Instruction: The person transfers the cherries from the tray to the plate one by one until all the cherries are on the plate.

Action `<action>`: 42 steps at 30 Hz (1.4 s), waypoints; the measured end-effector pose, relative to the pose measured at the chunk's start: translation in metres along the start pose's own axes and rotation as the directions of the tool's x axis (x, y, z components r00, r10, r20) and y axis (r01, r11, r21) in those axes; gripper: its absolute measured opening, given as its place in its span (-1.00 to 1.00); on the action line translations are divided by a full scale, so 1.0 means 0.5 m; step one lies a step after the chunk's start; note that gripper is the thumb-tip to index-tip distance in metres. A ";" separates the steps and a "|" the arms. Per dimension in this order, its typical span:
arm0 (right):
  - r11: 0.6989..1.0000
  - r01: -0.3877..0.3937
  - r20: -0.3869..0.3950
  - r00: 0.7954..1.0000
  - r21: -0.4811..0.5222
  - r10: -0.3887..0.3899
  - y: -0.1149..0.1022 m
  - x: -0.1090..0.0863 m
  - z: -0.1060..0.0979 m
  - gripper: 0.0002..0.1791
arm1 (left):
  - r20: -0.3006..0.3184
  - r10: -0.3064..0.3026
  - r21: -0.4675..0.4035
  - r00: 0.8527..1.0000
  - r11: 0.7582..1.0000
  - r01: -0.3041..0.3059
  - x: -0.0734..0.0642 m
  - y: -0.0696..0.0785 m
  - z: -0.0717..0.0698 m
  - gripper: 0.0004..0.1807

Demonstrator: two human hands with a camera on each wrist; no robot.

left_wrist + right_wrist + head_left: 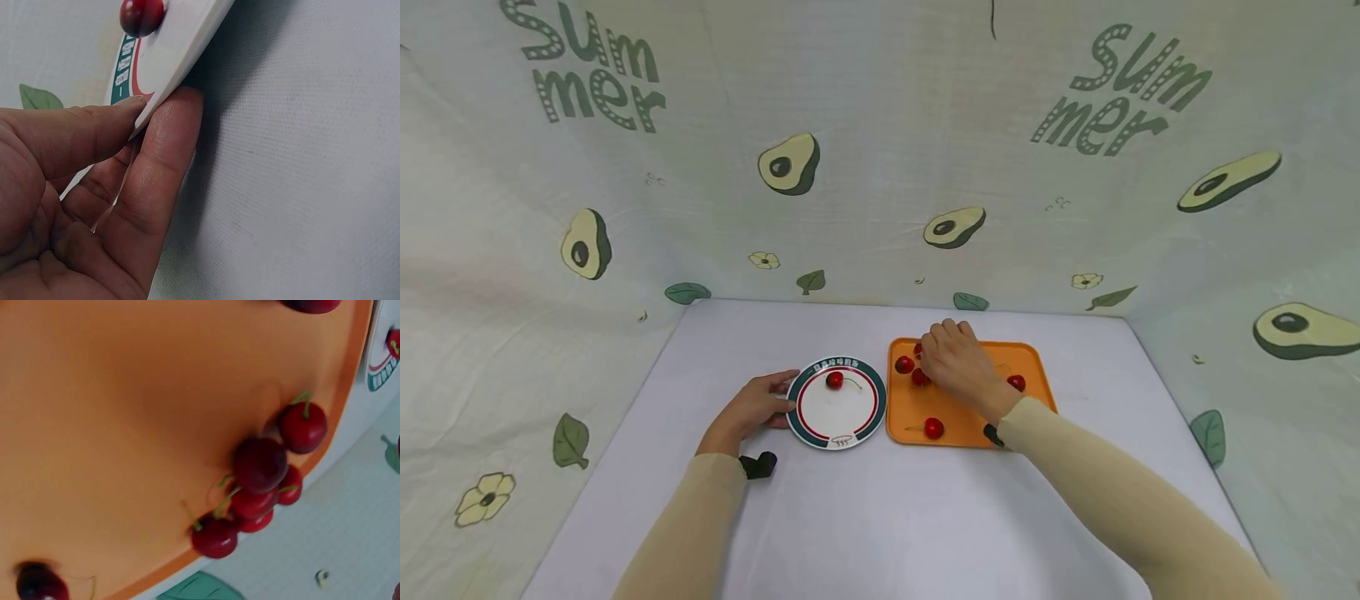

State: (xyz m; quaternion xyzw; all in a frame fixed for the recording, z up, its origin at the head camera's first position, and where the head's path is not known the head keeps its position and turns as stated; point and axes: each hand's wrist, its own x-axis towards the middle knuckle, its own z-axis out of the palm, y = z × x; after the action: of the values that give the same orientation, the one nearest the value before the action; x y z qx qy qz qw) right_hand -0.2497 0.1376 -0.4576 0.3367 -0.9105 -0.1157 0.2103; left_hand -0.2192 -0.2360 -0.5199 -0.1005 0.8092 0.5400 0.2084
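Observation:
My left hand pinches the left rim of a round white plate with a green band and red ring. In the left wrist view, the thumb lies over the rim and a finger supports it from beneath. One red cherry with a stem lies on the plate. My right hand is over the far part of an orange tray, close beside several cherries clustered along its edge. Its fingertips are hidden in the head view, and the right wrist view shows none of them, so I cannot tell whether they hold a cherry.
The plate stands just left of the tray. Single cherries lie apart at the tray's near side and right side. Behind the white table hangs a cloth printed with avocados, leaves and lettering.

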 end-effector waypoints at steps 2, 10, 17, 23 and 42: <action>1.000 0.014 0.014 1.000 0.007 -0.014 -0.015 0.014 0.000 -0.79 | 0.000 -0.001 0.003 1.000 1.000 0.001 0.001 0.000 0.001 -0.23; 0.996 0.081 0.060 0.995 0.040 -0.083 -0.078 0.063 0.005 -0.79 | 0.002 0.000 0.016 1.000 1.000 0.000 0.006 -0.003 0.000 -0.23; 0.992 0.120 0.070 0.990 0.042 -0.123 -0.135 0.090 0.020 -0.73 | -0.010 0.002 0.017 1.000 1.000 -0.002 0.008 -0.005 -0.001 -0.23; 0.990 0.140 0.107 0.984 0.004 -0.140 -0.168 0.101 0.031 -0.70 | -0.021 0.000 0.028 1.000 1.000 0.001 0.004 -0.002 0.000 -0.23; 0.988 0.150 0.128 0.981 -0.032 -0.145 -0.191 0.112 0.055 -0.74 | -0.008 0.014 0.001 1.000 1.000 -0.014 0.001 -0.004 -0.002 -0.24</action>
State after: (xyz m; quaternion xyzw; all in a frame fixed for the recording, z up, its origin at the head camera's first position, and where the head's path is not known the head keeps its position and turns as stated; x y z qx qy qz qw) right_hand -0.2467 0.0314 -0.4983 0.3908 -0.8919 -0.1706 0.1506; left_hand -0.2191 -0.2376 -0.5213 -0.0967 0.8111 0.5405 0.2015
